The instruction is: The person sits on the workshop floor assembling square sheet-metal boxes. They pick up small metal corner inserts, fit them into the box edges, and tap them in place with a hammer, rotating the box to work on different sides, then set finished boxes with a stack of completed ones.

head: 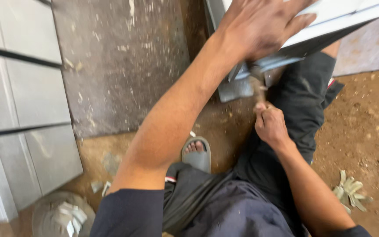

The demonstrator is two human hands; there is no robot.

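Observation:
My left hand (pixel 259 26) lies flat with fingers spread on a white tile (pixel 352 13) at the top right, pressing it down. My right hand (pixel 269 125) is closed around a wooden handle (pixel 260 93) of a tool whose metal head (pixel 253 74) sits under the tile's lower edge. A grey broken tile piece (pixel 235 90) lies just below that edge. The tool's head is partly hidden by my left wrist and is blurred.
Laid grey tiles (pixel 27 92) cover the left side, beside a rough cement slab (pixel 119 66). My foot in a grey sandal (pixel 197 153) rests on brown dirt. A pan of tile scraps (pixel 64 215) sits bottom left; pale gloves (pixel 349 191) lie at the right.

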